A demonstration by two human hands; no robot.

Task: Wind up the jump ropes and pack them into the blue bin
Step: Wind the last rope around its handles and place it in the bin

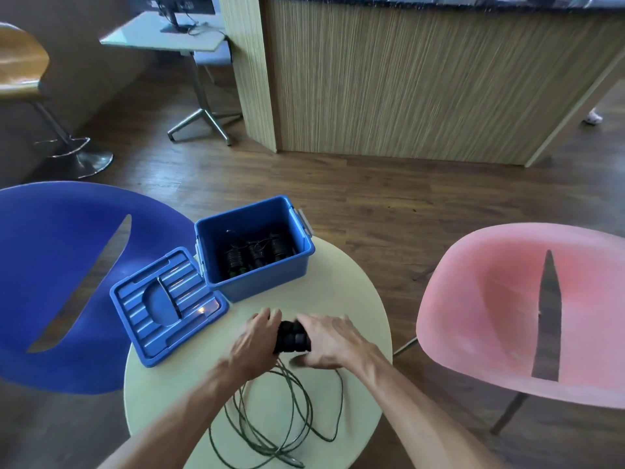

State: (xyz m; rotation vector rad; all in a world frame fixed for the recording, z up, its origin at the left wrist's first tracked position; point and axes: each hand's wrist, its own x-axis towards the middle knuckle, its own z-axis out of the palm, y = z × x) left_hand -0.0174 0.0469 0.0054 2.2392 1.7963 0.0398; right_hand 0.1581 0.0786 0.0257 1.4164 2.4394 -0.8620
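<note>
Two black jump rope handles (293, 337) lie side by side between my hands over the round table (358, 299). My left hand (254, 340) grips them from the left and my right hand (329, 341) grips them from the right. Their thin dark green cord (306, 399) trails toward me in loose loops on the table. The open blue bin (263, 282) stands at the table's far edge. Inside it lie three wound black jump ropes (257, 257).
The bin's blue lid (159, 309) lies upside down left of the bin, overhanging the table edge. A blue chair (64, 265) stands at the left and a pink chair (507, 299) at the right. A wooden counter (406, 79) rises beyond.
</note>
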